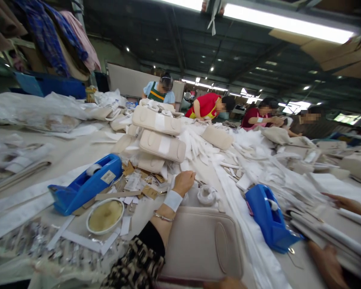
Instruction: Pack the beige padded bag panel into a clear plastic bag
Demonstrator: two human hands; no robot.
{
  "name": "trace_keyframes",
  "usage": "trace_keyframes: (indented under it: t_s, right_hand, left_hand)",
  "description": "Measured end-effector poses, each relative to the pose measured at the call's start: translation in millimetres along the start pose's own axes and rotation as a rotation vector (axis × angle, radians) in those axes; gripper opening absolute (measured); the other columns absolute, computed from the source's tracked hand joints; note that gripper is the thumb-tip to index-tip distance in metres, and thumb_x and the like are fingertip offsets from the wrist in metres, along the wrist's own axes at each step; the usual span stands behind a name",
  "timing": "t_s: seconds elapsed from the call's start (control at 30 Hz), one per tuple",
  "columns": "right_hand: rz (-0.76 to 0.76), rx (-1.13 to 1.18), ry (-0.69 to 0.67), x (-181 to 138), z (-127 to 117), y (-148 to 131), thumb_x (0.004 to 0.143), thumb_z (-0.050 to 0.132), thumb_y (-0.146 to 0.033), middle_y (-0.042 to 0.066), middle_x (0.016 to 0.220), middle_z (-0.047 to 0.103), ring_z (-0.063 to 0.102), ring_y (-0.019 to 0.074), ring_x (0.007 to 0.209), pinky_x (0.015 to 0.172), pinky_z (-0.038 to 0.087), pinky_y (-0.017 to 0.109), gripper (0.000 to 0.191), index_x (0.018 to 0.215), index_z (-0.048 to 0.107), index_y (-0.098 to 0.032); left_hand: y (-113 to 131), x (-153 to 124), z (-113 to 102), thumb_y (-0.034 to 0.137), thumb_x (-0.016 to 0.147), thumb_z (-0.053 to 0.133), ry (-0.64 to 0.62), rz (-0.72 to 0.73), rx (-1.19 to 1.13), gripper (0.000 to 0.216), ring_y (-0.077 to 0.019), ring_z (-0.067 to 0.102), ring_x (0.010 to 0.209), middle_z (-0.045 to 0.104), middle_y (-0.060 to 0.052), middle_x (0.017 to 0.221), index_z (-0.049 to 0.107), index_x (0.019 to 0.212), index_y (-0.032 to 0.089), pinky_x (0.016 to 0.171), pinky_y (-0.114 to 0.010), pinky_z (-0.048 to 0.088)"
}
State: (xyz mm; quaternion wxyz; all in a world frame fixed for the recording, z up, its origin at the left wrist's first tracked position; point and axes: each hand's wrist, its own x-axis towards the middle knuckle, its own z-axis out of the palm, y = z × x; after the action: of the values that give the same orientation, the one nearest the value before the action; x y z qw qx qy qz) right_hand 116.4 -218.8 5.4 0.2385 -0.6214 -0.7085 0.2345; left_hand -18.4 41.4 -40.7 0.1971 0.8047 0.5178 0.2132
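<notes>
My left hand [185,182] reaches forward over a beige padded panel [198,241] that lies flat in front of me. Its fingers are curled shut among white strips and paper scraps [138,182], and what they grip is hidden. The wrist carries a white band and a thin bracelet, and the sleeve is dark and patterned. A small white tape roll [207,195] lies just right of that hand. Only a sliver of my right hand [225,283] shows at the bottom edge, against the near rim of the panel, with its fingers out of sight.
A blue tape dispenser [87,182] stands to the left and a second one [269,218] to the right. A round white dish [105,216] sits near the left one. Stacked beige pads [162,146] and heaps of white strips [258,160] cover the table. Another person's hands [331,263] are at the right, and several workers sit at the far side.
</notes>
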Motion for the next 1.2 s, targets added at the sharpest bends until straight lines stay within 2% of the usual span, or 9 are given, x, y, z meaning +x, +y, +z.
trace_keyframes:
  t_s: [0.1, 0.23, 0.4, 0.6, 0.73, 0.8, 0.87, 0.97, 1.2]
  right_hand:
    - [-0.05, -0.1, 0.019, 53, 20, -16, 0.09, 0.047, -0.025, 0.004, 0.079, 0.066, 0.062, 0.0206, 0.075, 0.068, 0.047, 0.031, 0.021, 0.085, 0.068, -0.026]
    - [-0.035, -0.466, 0.088, 128, 10, -22, 0.088, 0.046, -0.007, 0.013, 0.113, 0.063, 0.054, 0.0253, 0.107, 0.095, 0.041, 0.036, 0.031, 0.112, 0.065, -0.014]
    - [0.083, -0.533, 0.109, 181, 11, -13, 0.083, 0.056, -0.008, 0.016, 0.109, 0.064, 0.055, 0.0268, 0.104, 0.093, 0.042, 0.035, 0.026, 0.106, 0.067, -0.008]
    - [0.175, -0.386, 0.19, 201, 18, 2, 0.076, 0.068, -0.012, 0.013, 0.111, 0.066, 0.061, 0.0238, 0.1, 0.083, 0.045, 0.03, 0.035, 0.111, 0.065, -0.012]
    - [0.172, -0.189, 0.197, 214, 17, 22, 0.068, 0.075, -0.016, 0.006, 0.083, 0.07, 0.064, 0.0225, 0.083, 0.069, 0.044, 0.027, 0.02, 0.088, 0.072, -0.018]
    - [0.157, -0.083, 0.2, 218, 17, 29, 0.069, 0.072, -0.017, 0.003, 0.067, 0.066, 0.062, 0.02, 0.071, 0.061, 0.041, 0.025, 0.004, 0.072, 0.07, -0.018]
    - [0.13, 0.022, 0.21, 217, 17, 33, 0.07, 0.067, -0.019, 0.0, 0.057, 0.06, 0.059, 0.0171, 0.061, 0.056, 0.039, 0.024, 0.007, 0.063, 0.066, -0.017]
    - [0.066, 0.165, 0.245, 210, 16, 31, 0.07, 0.062, -0.024, -0.001, 0.057, 0.058, 0.056, 0.0151, 0.058, 0.055, 0.04, 0.024, 0.009, 0.067, 0.065, -0.017]
    - [-0.065, 0.258, 0.336, 189, 7, 14, 0.072, 0.057, -0.028, 0.001, 0.074, 0.063, 0.057, 0.017, 0.07, 0.068, 0.046, 0.029, 0.013, 0.076, 0.064, -0.018]
  left_hand:
    - [1, 1, -2, 0.041, 0.098, 0.041, 0.011, -0.011, -0.019, 0.037, -0.0214, 0.066, 0.091, 0.072, -0.007, 0.092, 0.069, 0.088, 0.019, 0.08, -0.032, 0.046]
    - [2, -1, -3, 0.044, 0.084, 0.058, -0.018, 0.012, -0.061, 0.026, -0.0262, 0.067, 0.087, 0.074, -0.007, 0.086, 0.071, 0.078, 0.022, 0.07, -0.031, 0.043]
    - [-2, 5, -2, 0.025, 0.076, 0.057, 0.014, 0.078, -0.172, 0.012, -0.0258, 0.063, 0.077, 0.068, -0.007, 0.072, 0.063, 0.067, 0.019, 0.064, -0.029, 0.038]
    - [-2, 5, -9, 0.031, 0.081, 0.056, 0.177, 0.16, -0.448, 0.018, -0.0163, 0.056, 0.072, 0.057, 0.0, 0.069, 0.052, 0.069, 0.019, 0.069, -0.025, 0.04]
    - [0, 1, -11, 0.041, 0.082, 0.057, 0.206, 0.227, -0.583, 0.028, -0.0136, 0.055, 0.069, 0.055, 0.002, 0.067, 0.052, 0.067, 0.018, 0.067, -0.022, 0.043]
    - [0, 0, -10, 0.048, 0.087, 0.049, 0.222, 0.229, -0.63, 0.037, -0.0136, 0.054, 0.066, 0.056, 0.001, 0.065, 0.054, 0.066, 0.018, 0.063, -0.022, 0.043]
    - [-1, 0, -8, 0.051, 0.095, 0.032, 0.273, 0.183, -0.662, 0.049, -0.0144, 0.055, 0.065, 0.058, -0.002, 0.067, 0.055, 0.068, 0.017, 0.061, -0.023, 0.043]
    - [-3, 2, -7, 0.046, 0.099, 0.012, 0.325, 0.098, -0.665, 0.061, -0.0162, 0.059, 0.069, 0.063, -0.006, 0.074, 0.059, 0.076, 0.016, 0.062, -0.025, 0.044]
    - [-4, 1, -5, 0.029, 0.083, 0.052, 0.132, 0.082, -0.446, 0.023, -0.0186, 0.063, 0.075, 0.071, -0.002, 0.075, 0.07, 0.074, 0.019, 0.068, -0.026, 0.043]
